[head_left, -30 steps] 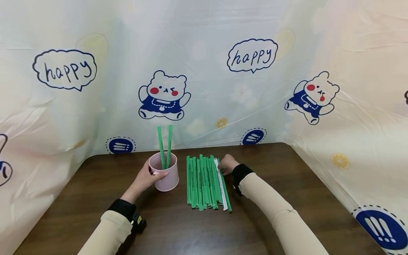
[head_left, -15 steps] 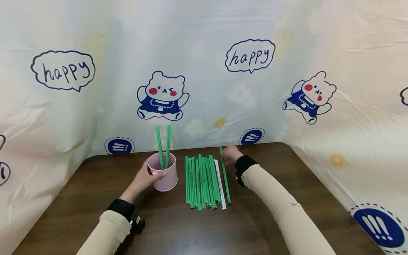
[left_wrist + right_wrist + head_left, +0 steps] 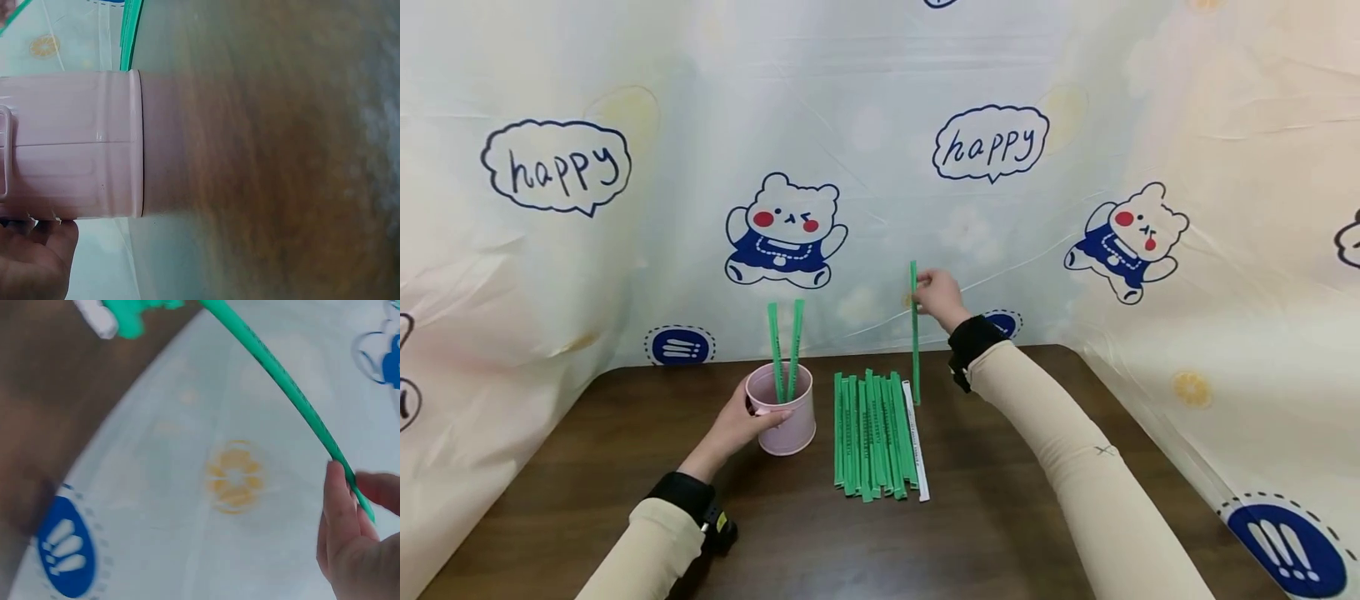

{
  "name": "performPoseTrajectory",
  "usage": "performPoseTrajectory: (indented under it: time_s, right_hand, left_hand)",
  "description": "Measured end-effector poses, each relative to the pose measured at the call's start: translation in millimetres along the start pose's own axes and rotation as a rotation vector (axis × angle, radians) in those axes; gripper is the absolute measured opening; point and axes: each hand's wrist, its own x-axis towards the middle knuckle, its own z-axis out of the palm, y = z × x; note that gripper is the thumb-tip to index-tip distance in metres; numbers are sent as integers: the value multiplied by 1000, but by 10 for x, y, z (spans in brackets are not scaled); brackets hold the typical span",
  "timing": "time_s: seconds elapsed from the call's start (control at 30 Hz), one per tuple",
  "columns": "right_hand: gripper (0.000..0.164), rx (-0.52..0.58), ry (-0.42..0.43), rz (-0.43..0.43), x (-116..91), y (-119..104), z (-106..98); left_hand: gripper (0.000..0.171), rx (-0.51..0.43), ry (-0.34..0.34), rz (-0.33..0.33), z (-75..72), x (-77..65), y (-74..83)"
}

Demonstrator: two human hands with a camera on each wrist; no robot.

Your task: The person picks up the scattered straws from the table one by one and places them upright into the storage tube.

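My left hand (image 3: 735, 422) holds a pink bucket (image 3: 792, 427) upright on the table, fingers around its left side and thumb across its front. Two green wrapped straws (image 3: 796, 342) stand in the bucket. In the left wrist view, the bucket's wall (image 3: 75, 165) fills the left side, with my fingertips against it. My right hand (image 3: 939, 297) pinches another green wrapped straw (image 3: 915, 358) near its upper end and holds it nearly vertical in the air. The right wrist view shows this straw (image 3: 284, 381) between thumb and fingers.
Right of the bucket lies a row of several green wrapped straws (image 3: 871, 437), side by side. One white wrapped straw (image 3: 916, 446) lies at the row's right edge. Behind the brown table (image 3: 820, 550) hangs a printed cloth (image 3: 880, 125).
My right hand has slid a green wrapped straw away from the row's right edge, then raised it off the table into a nearly vertical position. The left hand and bucket stay in place.
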Motion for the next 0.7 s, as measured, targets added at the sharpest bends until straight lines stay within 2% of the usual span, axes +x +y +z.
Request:
performPoseTrajectory:
  time_s: [0.13,0.23,0.37,0.5,0.7]
  right_hand:
    - [44,30,99,-113,34,-333,55]
    - [41,109,150,-185,47,-590,110]
    - [39,210,136,-248,5,-872,249]
    - [40,259,98,-306,-72,-992,522]
    - [37,196,78,-379,-265,-940,920]
  left_hand:
    - [93,4,25,30,-43,-24,7]
    - [91,-2,33,61,-43,-17,12]
    - [90,-16,29,70,-4,-5,-7]
    - [91,-36,26,62,9,-13,-24]
    - [90,-29,37,63,2,-31,-27]
